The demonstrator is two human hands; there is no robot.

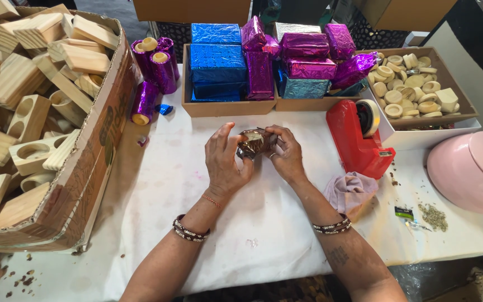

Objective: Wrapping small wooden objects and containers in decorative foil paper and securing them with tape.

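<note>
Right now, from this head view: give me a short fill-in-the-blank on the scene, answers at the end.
1. Both the left hand and right hand hold one small foil-wrapped piece above the ____ table cover.
2. The tape dispenser is ____ in colour.
3. The big cardboard box on the left holds ____ blocks.
4. The round bowl at the right edge is ____.

Missing words: white; red; wooden; pink

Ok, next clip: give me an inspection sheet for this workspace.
Surface: white table, scattered crumbs at right.
Job's things: small foil-wrapped piece, held between both hands.
Clutter: red tape dispenser, pink cloth, pink bowl, purple foil rolls.
Hands: left hand and right hand closed on the piece.
Cables: nothing seen.
Surroundings: cardboard box of wooden blocks at left; trays of blue and purple wrapped blocks; tray of wooden rings.
</note>
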